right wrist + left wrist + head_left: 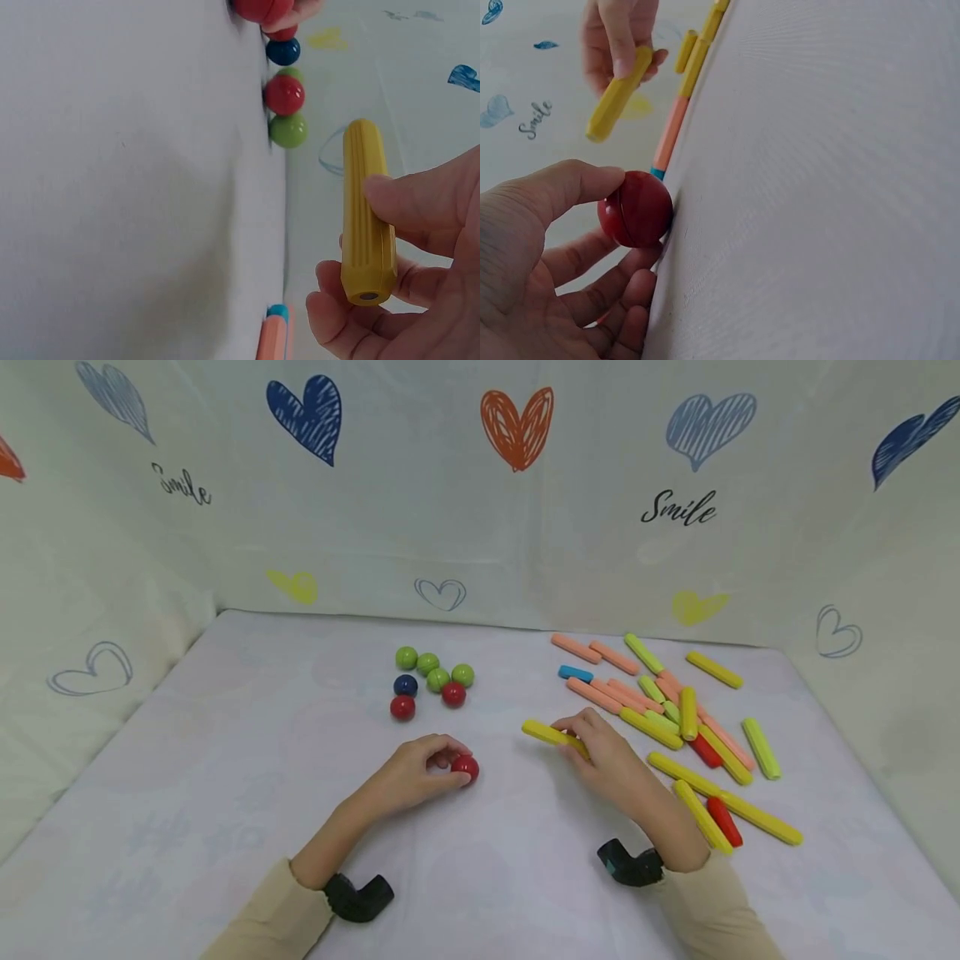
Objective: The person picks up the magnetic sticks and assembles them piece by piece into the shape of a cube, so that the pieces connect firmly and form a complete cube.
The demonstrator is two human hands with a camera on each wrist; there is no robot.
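You are pinching the red ball (465, 767) in your left hand (417, 771) and the yellow stick (553, 736) in your right hand (606, 752); keep the stick's end aimed squarely at the ball.

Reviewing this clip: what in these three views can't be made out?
- Head view: right hand covers the near end of the yellow stick.
- Left wrist view: whether the red ball, pinched by the left hand, touches the cloth is unclear.
- Right wrist view: the peach stick is cut off by the bottom edge.

Heart-printed cloth walls (480, 527) surround a white table (225, 777)
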